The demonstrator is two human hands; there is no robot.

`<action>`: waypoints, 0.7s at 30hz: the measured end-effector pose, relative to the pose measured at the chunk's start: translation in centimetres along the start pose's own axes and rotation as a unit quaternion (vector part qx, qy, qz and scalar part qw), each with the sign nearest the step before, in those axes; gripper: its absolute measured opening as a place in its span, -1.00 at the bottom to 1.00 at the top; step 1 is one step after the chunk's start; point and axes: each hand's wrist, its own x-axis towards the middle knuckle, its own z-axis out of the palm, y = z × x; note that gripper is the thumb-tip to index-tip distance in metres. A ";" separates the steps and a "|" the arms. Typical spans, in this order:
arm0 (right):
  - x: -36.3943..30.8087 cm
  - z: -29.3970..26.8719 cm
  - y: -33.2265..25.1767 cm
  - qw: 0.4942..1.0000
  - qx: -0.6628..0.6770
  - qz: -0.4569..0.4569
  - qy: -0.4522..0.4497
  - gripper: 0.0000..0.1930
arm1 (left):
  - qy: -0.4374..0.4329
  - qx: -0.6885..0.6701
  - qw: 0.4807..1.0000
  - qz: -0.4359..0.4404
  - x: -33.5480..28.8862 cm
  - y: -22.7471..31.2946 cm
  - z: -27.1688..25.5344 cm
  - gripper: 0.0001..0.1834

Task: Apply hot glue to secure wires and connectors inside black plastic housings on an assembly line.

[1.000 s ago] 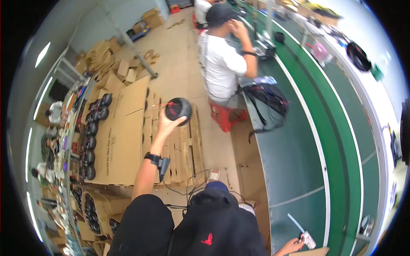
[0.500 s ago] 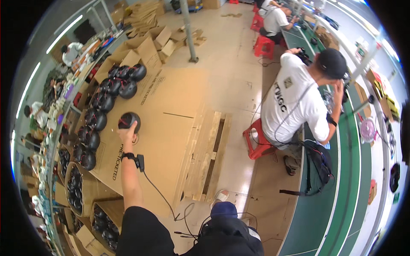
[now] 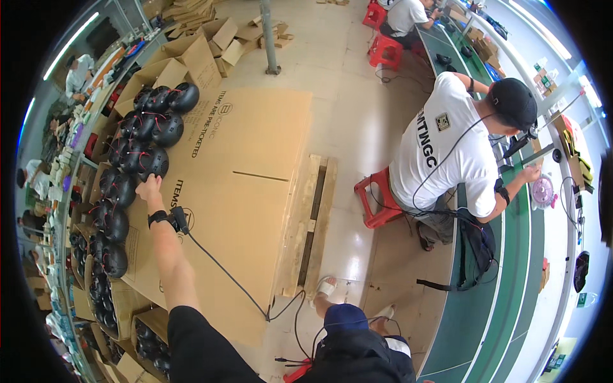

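My left hand [image 3: 150, 187] reaches out over a large cardboard sheet [image 3: 236, 223]. Its fingers are closed on the near edge of a round black shell [image 3: 154, 163]. That shell rests against other rounded black shells [image 3: 167, 129], several with red wires, lined up in rows along the sheet's left side. A black band with a small device [image 3: 179, 219] and a trailing cable circles my left wrist. My right hand does not show.
Under the cardboard is a wooden pallet [image 3: 313, 223]. Open cartons [image 3: 118, 306] of black parts stand near left; empty boxes [image 3: 220, 35] and a metal post [image 3: 268, 38] are beyond. On the right, a co-worker [image 3: 447, 147] sits on a red stool [image 3: 377, 198] by a green conveyor [image 3: 472, 332].
My left hand has carried the black shell leftward and slightly farther from over the bare cardboard, to the rows of shells. The seated co-worker's arm has moved out across the conveyor.
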 end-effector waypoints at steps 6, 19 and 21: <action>-1.7 2.6 -0.3 0.995 0.085 0.014 -0.043 -0.80 | 0.005 -0.111 0.994 0.019 0.2 0.8 1.2 -0.54; -6.8 9.5 2.3 0.932 0.265 0.229 0.096 -0.82 | -0.625 0.142 0.767 0.023 -31.3 -9.5 0.0 -0.73; -8.4 10.9 5.5 0.931 0.267 0.214 0.123 -0.78 | -0.736 0.223 0.639 -0.014 -44.5 -10.6 -1.1 -0.67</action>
